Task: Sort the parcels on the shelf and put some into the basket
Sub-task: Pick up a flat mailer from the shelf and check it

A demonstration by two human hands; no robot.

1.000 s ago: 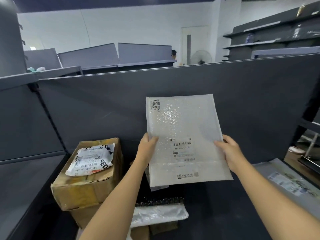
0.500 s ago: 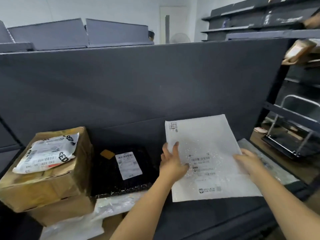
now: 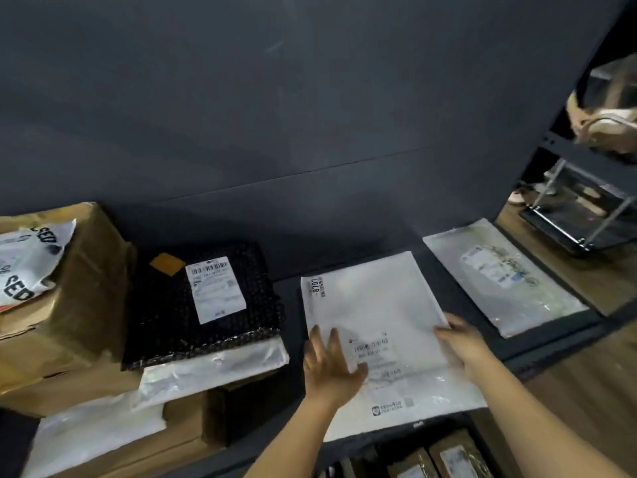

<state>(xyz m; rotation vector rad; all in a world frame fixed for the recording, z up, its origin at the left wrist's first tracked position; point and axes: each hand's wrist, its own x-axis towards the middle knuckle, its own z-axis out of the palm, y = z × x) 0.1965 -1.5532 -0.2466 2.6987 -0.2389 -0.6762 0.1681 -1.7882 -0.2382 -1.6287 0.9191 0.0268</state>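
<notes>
Left grip (image 3: pixel 327 363), fingers straight and spread, presses flat on the near left part of the white bubble mailer (image 3: pixel 372 305) I am sorting. Right grip (image 3: pixel 462 343) sits at the mailer's right edge; I cannot tell whether it pinches that edge or only touches it. Mailer lies flat, label up, on the dark shelf (image 3: pixel 293 305), its near edge at the front lip. To its left: black bubble-wrapped parcel (image 3: pixel 165 305), then cardboard box (image 3: pixel 93 270) carrying a white poly bag (image 3: pixel 24 260). To its right, apart: clear flat mailer (image 3: pixel 499 281).
</notes>
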